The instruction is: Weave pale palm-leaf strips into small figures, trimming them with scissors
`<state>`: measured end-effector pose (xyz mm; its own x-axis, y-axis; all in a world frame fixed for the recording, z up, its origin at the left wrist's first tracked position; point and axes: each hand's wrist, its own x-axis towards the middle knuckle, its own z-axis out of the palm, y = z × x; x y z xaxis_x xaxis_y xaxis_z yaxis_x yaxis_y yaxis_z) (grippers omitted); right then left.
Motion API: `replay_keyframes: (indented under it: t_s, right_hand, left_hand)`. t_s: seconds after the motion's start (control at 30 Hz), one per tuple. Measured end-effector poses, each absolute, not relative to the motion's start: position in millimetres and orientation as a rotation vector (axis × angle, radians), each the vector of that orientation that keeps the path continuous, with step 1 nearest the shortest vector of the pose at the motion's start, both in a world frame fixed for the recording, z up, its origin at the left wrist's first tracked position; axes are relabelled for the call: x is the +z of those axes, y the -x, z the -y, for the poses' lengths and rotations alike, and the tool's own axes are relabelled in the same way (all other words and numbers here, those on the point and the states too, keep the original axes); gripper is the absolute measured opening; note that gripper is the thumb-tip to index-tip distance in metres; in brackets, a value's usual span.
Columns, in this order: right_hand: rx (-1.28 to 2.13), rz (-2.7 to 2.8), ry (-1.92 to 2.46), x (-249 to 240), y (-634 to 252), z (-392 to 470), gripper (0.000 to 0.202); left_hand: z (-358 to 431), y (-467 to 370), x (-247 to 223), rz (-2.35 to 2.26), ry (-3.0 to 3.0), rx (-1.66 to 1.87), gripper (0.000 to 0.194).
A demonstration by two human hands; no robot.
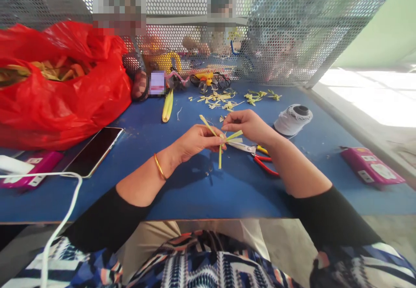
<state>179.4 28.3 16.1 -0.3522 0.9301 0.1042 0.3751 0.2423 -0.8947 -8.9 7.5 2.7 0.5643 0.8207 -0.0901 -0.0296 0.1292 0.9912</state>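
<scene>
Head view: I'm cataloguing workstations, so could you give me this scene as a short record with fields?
Left hand: pinching pale green strips
Right hand: beside the strips; whether it holds anything is unclear
Scissors: on the blue table, near the right hand
Spool: white, right of the right hand
Phone: dark screen, on the table's left
Red bag: open, leafy pieces inside

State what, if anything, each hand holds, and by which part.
The left hand pinches green strips near their crossing; whether the right hand holds anything cannot be told.

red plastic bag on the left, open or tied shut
Open: the red bag gapes at the top, with leafy pieces showing inside.
</scene>
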Motion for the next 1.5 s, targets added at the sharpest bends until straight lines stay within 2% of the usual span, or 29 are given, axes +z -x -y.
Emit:
replay_keyframes:
  t_s: [0.07, 0.17, 0.33, 0.47, 0.63, 0.83, 0.97, 1.07, 1.27, 1.37, 1.5]
  right_hand:
    - [1.132, 1.736, 1.251, 11, -177, -31, 0.020]
    - [1.037, 1.718, 1.318, 4, -169, -29, 0.023]
    - [0.559, 1.957, 1.387, 4, -155, -14, 0.023]
    - [0.172, 2.227, 1.290, 4, -149, -3, 0.021]
    - [0.045, 2.425, 1.201, 2, -146, 2, 0.021]
    - [0.263, 2.252, 1.069, 11, -157, -5, 0.018]
    - [0.544, 1.993, 1.099, 15, -171, -18, 0.017]
    - [0.847, 1.855, 1.111, 15, -176, -24, 0.018]
    - [1.663, 1.449, 1.200, 10, -175, -27, 0.023]
    - [1.737, 1.316, 1.224, 5, -168, -26, 0.019]
    - [1.566, 1.341, 1.228, -1, -155, -20, 0.020]
  left_hand:
    - [-9, 9, 2, -0.781, -1.267, 0.831, 0.011]
    - [-13, 7, 0, -0.848, -1.182, 1.003, 0.015]
    - [-19, 5, -3, -1.000, -1.052, 1.170, 0.023]
    - [-20, 4, -7, -1.044, -1.110, 1.227, 0.021]
    - [-22, 5, -14, -1.032, -1.316, 1.263, 0.013]
    - [-23, 8, -12, -1.019, -1.441, 1.077, 0.014]
    - [-18, 9, -4, -0.913, -1.440, 0.886, 0.013]
    - [-13, 9, 0, -0.810, -1.464, 0.812, 0.014]
    - [-9, 9, 3, -0.697, -1.467, 0.791, 0.014]
    - [-10, 10, 4, -0.697, -1.438, 0.865, 0.017]
    - [-12, 9, 3, -0.755, -1.346, 0.991, 0.024]
